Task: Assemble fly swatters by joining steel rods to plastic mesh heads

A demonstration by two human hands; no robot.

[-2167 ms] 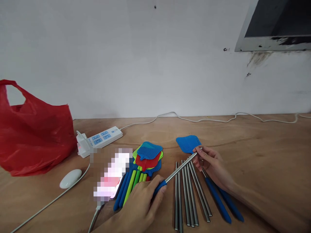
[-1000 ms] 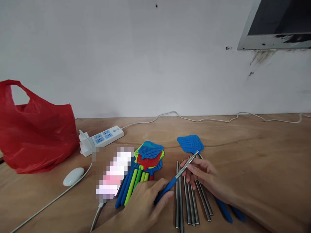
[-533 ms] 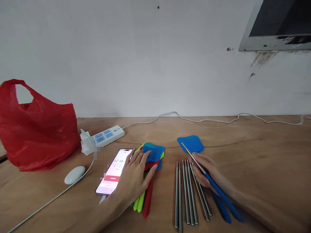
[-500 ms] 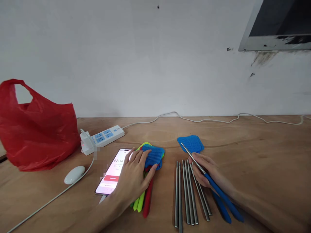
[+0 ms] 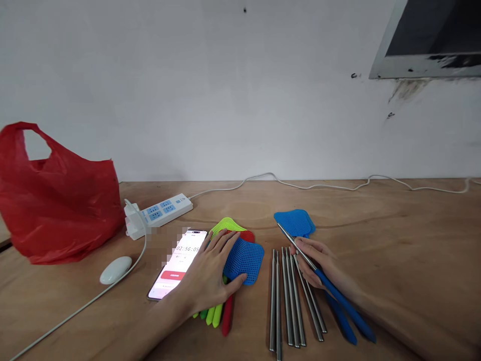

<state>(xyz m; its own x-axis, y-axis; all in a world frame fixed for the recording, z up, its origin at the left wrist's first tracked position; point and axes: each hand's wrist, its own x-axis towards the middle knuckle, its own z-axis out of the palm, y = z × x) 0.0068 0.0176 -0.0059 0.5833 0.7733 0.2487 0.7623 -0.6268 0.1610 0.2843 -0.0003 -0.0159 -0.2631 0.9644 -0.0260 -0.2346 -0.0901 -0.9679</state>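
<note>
My left hand [image 5: 208, 281] lies on a pile of coloured fly-swatter parts and pinches a blue mesh swatter head [image 5: 246, 259], fingers on top and thumb at its near edge. Under it show a green head [image 5: 225, 226], a red head [image 5: 248, 234] and green and red handles [image 5: 220, 317]. My right hand [image 5: 317, 260] is closed on a metal rod with a blue grip [image 5: 338, 303]; the rod's tip points at a small stack of blue heads [image 5: 295, 221]. Several bare metal rods [image 5: 287, 301] lie side by side between my hands.
A lit phone [image 5: 178, 263] lies left of my left hand. Farther left are a white power strip [image 5: 160, 212], a white oval puck on a cable [image 5: 115, 269] and a red plastic bag [image 5: 56, 195]. Another blue grip [image 5: 343, 328] lies under my right wrist. A white cable [image 5: 319, 186] runs along the wall.
My left hand let go of the rod's blue grip, went to the pile and drew the blue head toward me and right. My right hand took over the rod and turned it.
</note>
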